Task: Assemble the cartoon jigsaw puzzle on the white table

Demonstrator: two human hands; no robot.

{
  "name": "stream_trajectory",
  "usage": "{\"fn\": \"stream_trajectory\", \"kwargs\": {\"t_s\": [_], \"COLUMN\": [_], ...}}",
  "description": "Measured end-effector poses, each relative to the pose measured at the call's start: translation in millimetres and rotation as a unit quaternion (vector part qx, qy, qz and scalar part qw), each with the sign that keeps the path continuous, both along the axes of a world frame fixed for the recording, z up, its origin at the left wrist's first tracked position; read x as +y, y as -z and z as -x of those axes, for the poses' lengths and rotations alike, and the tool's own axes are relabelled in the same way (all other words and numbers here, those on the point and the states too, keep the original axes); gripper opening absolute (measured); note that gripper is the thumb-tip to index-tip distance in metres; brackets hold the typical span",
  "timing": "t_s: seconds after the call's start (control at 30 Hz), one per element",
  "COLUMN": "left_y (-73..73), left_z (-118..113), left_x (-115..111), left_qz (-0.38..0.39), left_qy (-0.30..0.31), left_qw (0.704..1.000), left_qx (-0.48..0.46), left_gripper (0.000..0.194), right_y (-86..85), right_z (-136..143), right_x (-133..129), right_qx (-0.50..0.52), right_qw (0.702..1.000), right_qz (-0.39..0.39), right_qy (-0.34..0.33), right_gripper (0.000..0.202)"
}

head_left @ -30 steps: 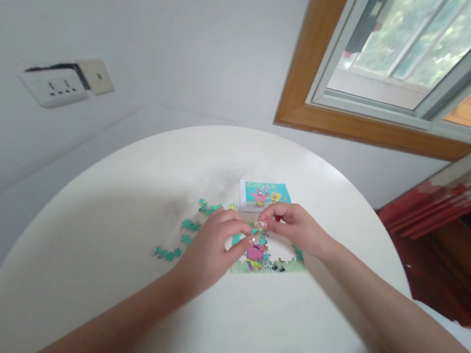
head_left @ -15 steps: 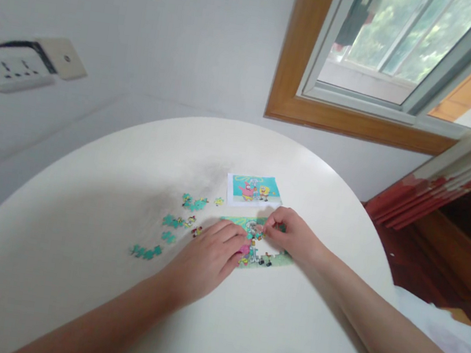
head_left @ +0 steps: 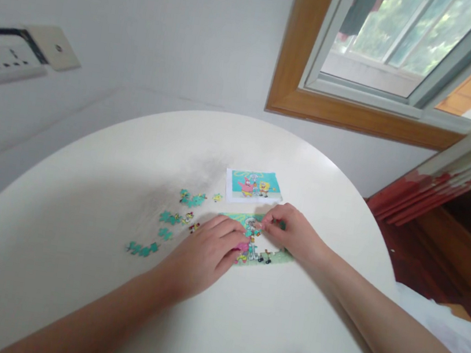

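Note:
A partly assembled jigsaw puzzle (head_left: 251,252) with cartoon figures lies flat on the white table, a blank white gap showing right of its middle. My left hand (head_left: 209,252) rests palm down over the puzzle's left side, its fingers stretched out and covering that part. At the puzzle's upper middle, my right hand (head_left: 293,231) pinches with thumb and fingertips beside the gap; the puzzle piece there is mostly hidden by the fingers. Just behind the puzzle lies a printed reference picture (head_left: 255,185) of the same cartoon scene.
Loose puzzle pieces lie left of my left hand: teal ones (head_left: 142,248) nearest me, one teal piece (head_left: 165,233), a group (head_left: 192,199) farther back, and a yellow piece (head_left: 217,197). The round white table (head_left: 79,225) meets the wall below a wood-framed window (head_left: 358,113).
The camera view has shifted slightly. Both hands stay at the puzzle in nearly the same pose, with only a slight shift of the right fingertips. The loose pieces stay put.

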State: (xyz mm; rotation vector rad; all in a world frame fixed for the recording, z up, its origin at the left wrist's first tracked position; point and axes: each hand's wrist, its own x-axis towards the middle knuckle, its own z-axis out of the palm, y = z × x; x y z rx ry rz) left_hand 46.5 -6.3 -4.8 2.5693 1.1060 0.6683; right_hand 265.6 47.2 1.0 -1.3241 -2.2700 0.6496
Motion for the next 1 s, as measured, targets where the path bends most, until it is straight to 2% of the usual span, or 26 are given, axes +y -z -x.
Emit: {"fn": "stream_trajectory", "kwargs": {"t_s": [0.23, 0.43, 0.67, 0.73, 0.83, 1.0], "left_y": [0.1, 0.6, -1.6, -2.7, -3.9, -4.9], "left_z": [0.9, 1.1, 0.1, -0.7, -1.6, -2.5], "left_x": [0.0, 0.1, -0.7, -0.9, -1.0, -1.5], "left_qz": [0.006, -0.001, 0.003, 0.009, 0.015, 0.001], "left_qy": [0.004, 0.001, 0.002, -0.001, -0.004, -0.018], "left_qw": [1.000, 1.000, 1.000, 1.000, 1.000, 0.998], "left_qx": [0.001, 0.001, -0.003, -0.007, -0.017, -0.056], "left_gripper": [0.016, 0.017, 0.015, 0.014, 0.014, 0.013], "right_y": [0.3, -0.1, -8.0, -11.3, -16.2, -16.0], "right_z": [-1.5, -2.3, 1.4, 2.6, 3.8, 6.7], "right_x": [-0.5, 0.0, -7.4, -9.3, -12.1, -17.5], "right_qx": [0.080, 0.110, 0.183, 0.176, 0.160, 0.156], "right_qw": [0.994, 0.987, 0.956, 0.959, 0.973, 0.983], "right_qz": [0.072, 0.118, 0.227, 0.217, 0.162, 0.099], "right_qy": [0.006, 0.008, 0.029, 0.036, 0.037, -0.005], "right_gripper": [0.024, 0.028, 0.035, 0.035, 0.031, 0.021]}}
